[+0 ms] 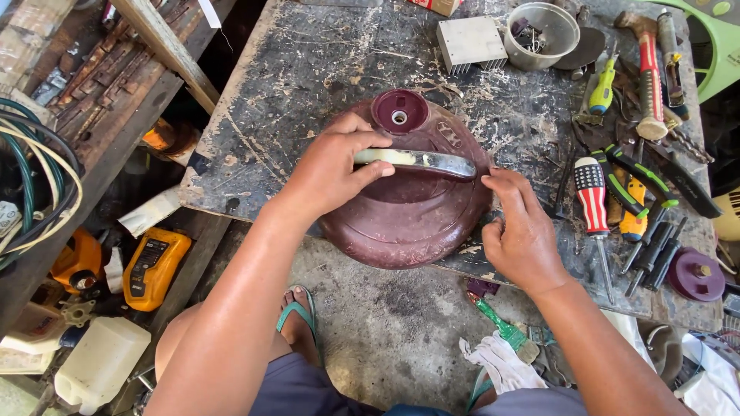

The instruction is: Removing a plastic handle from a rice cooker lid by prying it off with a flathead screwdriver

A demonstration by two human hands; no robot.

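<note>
Left hand (327, 171) fingers (370, 171) curled tight around pale end of metal handle (420, 161), thumb over top, full grip. Right hand (524, 231) fingers (505, 185) loosely bent, half open, tips touching right rim of maroon lid (401, 219) just beside handle's dark end; nothing clasped. Handle lying flat across lid, running left to right. Round maroon knob (399, 112) with small centre hole at lid's far edge. Lid resting on scarred, paint-flecked workbench (308, 62), overhanging its near edge. Right of lid: striped-handle screwdriver (593, 196) nearest, then green-and-black pliers (628, 181), small orange-and-green tool, row of dark bits (651, 250), small maroon disc (696, 274) further right. Beyond lid, far right: green-handle screwdriver (603, 86), hammer (650, 73) with red grip. Beyond lid, straight ahead: white finned metal block (470, 42) and grey bowl (543, 35) holding small parts, touching or nearly so, cannot tell. Below lid, on concrete floor: foot in green flip-flop (297, 316), white glove (497, 362), green circuit strip (501, 327). Left of lid, well apart, off bench: yellow meter (154, 266), white plastic jug (100, 362), coiled green and white cables (35, 192).
</note>
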